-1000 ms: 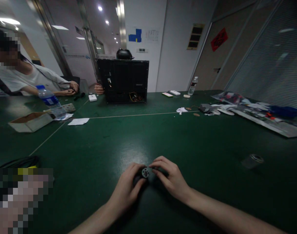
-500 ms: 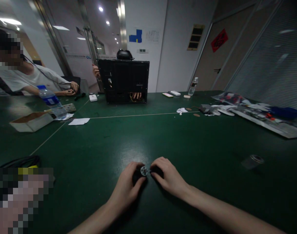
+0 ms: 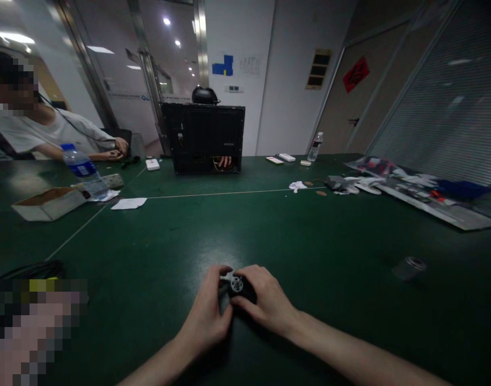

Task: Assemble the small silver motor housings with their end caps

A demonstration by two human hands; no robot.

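Head camera shows one small dark part [image 3: 237, 284] with a round metal face, held between the two hands over the near middle of the green desk [image 3: 213, 230]. The right hand [image 3: 272, 297] grips its dark side with thumb and fingers; the left hand [image 3: 207, 308] curves around its other side, beside a pale piece [image 3: 228, 276], but whether it grips I cannot tell. Well apart, to the right, is a grey cylinder [image 3: 408, 268]; farther away stands a black panel [image 3: 205, 131]
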